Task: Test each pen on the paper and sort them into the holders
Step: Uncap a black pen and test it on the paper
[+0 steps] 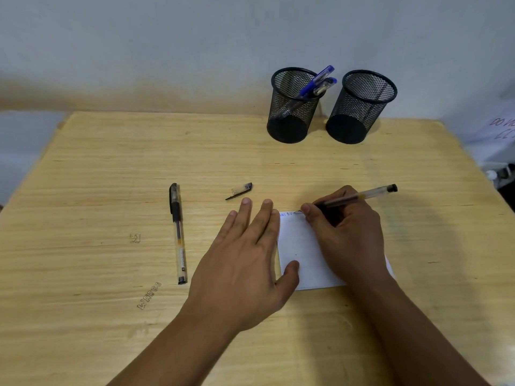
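My right hand (pixel 345 235) grips an uncapped black pen (pixel 362 195), its tip touching the top edge of the white paper (pixel 299 246), where some blue marks show. Flat on the paper's left edge lies my left hand (pixel 248 260), fingers straight, thumb on the sheet. The pen's loose cap (pixel 241 190) lies just beyond my left fingers. A capped black pen (pixel 177 232) lies on the table to the left. At the back stand two black mesh holders: the left holder (pixel 292 107) contains two blue pens (pixel 317 82), while the right holder (pixel 359 107) looks empty.
The wooden table (pixel 111 190) ends close behind the holders, against a pale wall. Some white paper with red writing (pixel 501 126) and dark objects sit off the table's right edge. Small scribbles mark the wood at the left front.
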`<state>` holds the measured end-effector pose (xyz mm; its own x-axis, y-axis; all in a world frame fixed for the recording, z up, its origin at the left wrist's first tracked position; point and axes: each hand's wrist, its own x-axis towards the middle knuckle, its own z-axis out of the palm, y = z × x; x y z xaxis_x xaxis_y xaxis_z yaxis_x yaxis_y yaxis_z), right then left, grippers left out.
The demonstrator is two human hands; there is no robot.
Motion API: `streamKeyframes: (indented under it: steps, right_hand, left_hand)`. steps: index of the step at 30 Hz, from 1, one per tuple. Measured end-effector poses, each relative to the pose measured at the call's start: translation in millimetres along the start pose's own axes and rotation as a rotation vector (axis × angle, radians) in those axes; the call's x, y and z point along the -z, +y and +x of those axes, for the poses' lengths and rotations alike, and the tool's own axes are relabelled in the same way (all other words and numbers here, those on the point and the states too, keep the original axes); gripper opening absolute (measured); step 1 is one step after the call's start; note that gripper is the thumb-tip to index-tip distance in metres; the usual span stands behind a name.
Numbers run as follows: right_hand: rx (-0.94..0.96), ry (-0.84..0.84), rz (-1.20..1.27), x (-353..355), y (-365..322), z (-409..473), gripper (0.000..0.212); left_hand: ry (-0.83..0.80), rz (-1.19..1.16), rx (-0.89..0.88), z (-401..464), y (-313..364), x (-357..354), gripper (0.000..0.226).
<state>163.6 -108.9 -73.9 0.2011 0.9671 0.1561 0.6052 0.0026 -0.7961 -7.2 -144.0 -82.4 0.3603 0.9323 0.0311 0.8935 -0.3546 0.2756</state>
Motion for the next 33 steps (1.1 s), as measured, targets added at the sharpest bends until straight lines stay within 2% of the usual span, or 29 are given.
streamKeyframes:
  steps: [33]
  right_hand:
    - [-0.026, 0.027, -0.031, -0.5, -1.3, -0.1, 0.014]
  left_hand:
    - [0.0, -0.005, 0.012, 0.5, 0.5, -0.7, 0.083]
